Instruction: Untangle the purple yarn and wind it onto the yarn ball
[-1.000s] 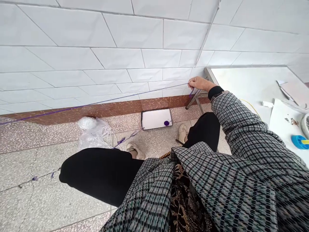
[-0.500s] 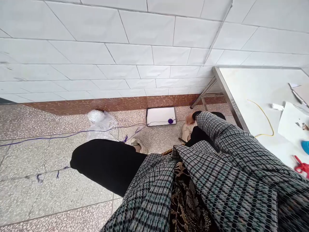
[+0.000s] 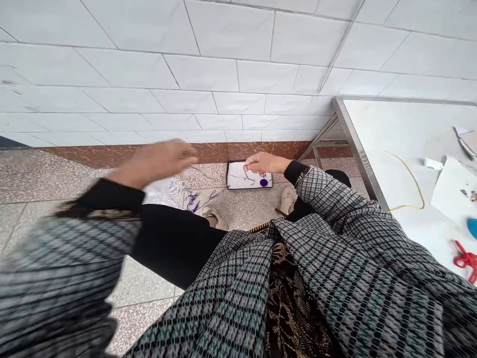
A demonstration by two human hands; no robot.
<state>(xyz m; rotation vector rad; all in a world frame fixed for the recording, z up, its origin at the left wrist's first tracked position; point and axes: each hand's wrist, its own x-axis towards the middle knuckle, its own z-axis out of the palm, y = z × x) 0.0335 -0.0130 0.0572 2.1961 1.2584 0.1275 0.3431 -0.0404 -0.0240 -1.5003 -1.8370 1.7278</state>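
In front of me on the floor lies a shallow white box with a dark rim. Inside it, toward the right, rests a small purple ball of yarn. Above the box my right hand is closed in a pinch on a strand of purple yarn, which dangles over the white inside. My left hand, blurred by motion, is raised left of the box with fingertips together. A thin strand runs from near those fingertips toward the box. Loose tangled purple yarn lies on the floor left of the box.
A clear plastic bag with white cord lies left, partly behind my knee. My shoes stand near the box. On the right, a white table holds a yellow cord, a red knotted cord and paper. A tiled wall rises behind.
My left hand has come into view from the left. My right hand has risen from beside the shoe to above the box. The long yarn line stretched to the left is no longer visible there.
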